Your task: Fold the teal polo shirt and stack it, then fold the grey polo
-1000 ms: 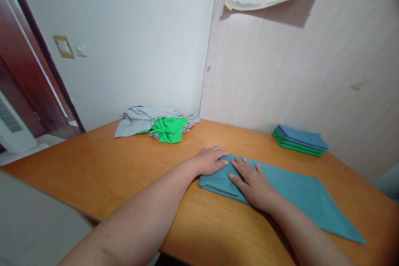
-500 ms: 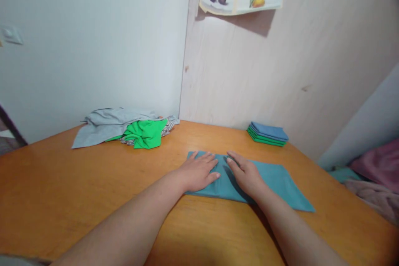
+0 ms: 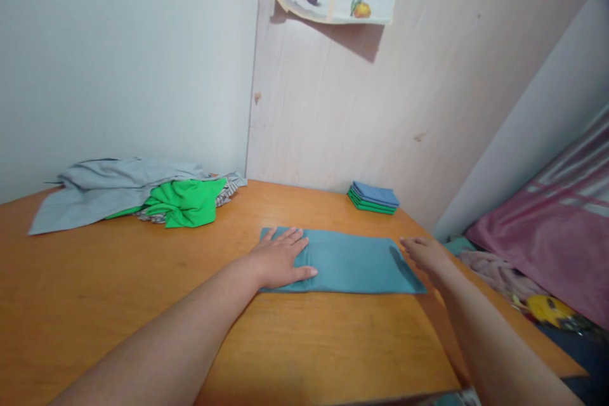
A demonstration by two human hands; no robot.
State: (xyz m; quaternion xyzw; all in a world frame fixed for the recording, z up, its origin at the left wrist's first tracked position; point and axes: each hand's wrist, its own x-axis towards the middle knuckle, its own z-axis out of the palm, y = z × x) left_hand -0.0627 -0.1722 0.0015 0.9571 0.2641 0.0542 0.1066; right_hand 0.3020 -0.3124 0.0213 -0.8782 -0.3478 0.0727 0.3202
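A teal cloth (image 3: 356, 263), folded into a long flat strip, lies across the wooden table in front of me. My left hand (image 3: 283, 260) rests flat on its left end, fingers spread and thumb pointing right, beside a crease in the fabric. Just off the cloth's right end, my right hand (image 3: 425, 255) hovers with slightly bent fingers and holds nothing I can see. Its shadow falls on that end of the cloth.
A loose heap of grey cloth (image 3: 109, 187) and green cloth (image 3: 190, 203) sits at the back left. Neatly folded green and blue cloths (image 3: 374, 196) form a stack at the back right. Beyond the table's right edge hangs a pink curtain (image 3: 547, 222).
My right hand has moved right, from the middle of the teal cloth to its right end. My left hand stays on the left end. The view has turned to the right.
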